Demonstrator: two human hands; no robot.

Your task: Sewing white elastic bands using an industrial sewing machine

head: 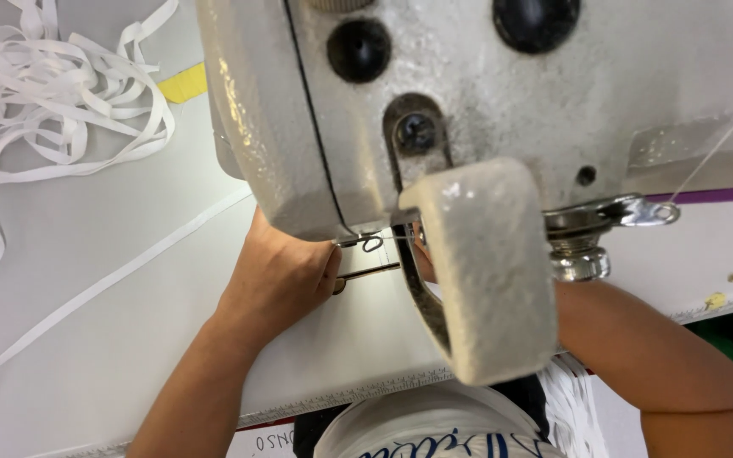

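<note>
Seen from above, a person's left hand [277,276] reaches under the head of a cream sewing machine [485,110], fingers curled beside the needle area. The right hand is hidden behind the machine's guard, its grip impossible to tell. Fingers this close could be pricked. A tangle of white tape [52,93] lies on the pale grey bench [112,339].

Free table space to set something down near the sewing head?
Bare table lies between the tape pile and the left hand, crossed only by one white tape strip. Crowded under the machine head, where both hands meet; the right hand is hidden.
</note>
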